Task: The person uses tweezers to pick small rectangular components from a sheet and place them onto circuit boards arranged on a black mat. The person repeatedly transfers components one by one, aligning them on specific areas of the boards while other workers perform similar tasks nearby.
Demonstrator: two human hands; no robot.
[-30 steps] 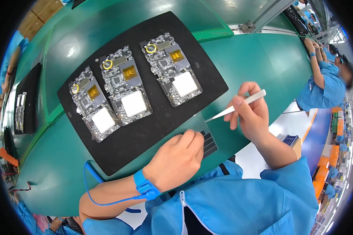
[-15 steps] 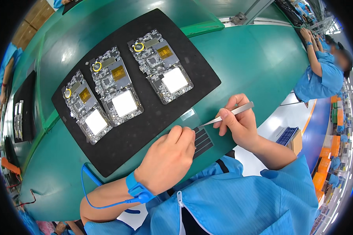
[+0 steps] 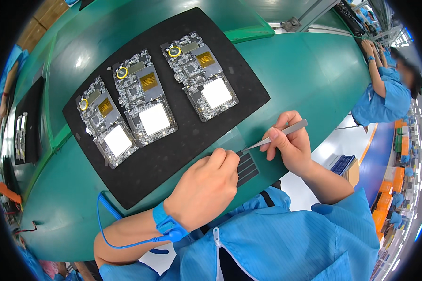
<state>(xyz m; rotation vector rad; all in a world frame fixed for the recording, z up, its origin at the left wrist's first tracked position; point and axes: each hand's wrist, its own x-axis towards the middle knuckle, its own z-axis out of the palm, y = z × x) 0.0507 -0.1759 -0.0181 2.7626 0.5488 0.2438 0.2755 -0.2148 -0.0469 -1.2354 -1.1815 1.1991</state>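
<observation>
A clear sheet with several dark strips (image 3: 247,170) lies at the table's near edge, close to my body. My left hand (image 3: 205,180) bends over its left side, fingers drawn together and closed on the sheet; the fingertips are partly hidden. Metal tweezers (image 3: 296,127) are pinched in my right hand (image 3: 290,145). Their fine tips meet a small dark piece (image 3: 239,153) at the sheet's upper end, right beside my left fingers. Beyond my hands, three circuit boards (image 3: 150,100) rest on a black mat (image 3: 169,161), each with a white square, an amber patch and a yellow-ringed round part.
A blue coiled cord (image 3: 109,209) runs from the band on my left wrist across the green table (image 3: 309,61). Green raised strips (image 3: 251,34) edge the far side. Another person in blue (image 3: 382,96) works at the right. A second dark mat (image 3: 29,126) lies far left.
The view has shifted slightly, so the mat and boards sit a little higher and to the right. The tweezer tips remain by my left fingers, where a small dark piece now shows between them.
</observation>
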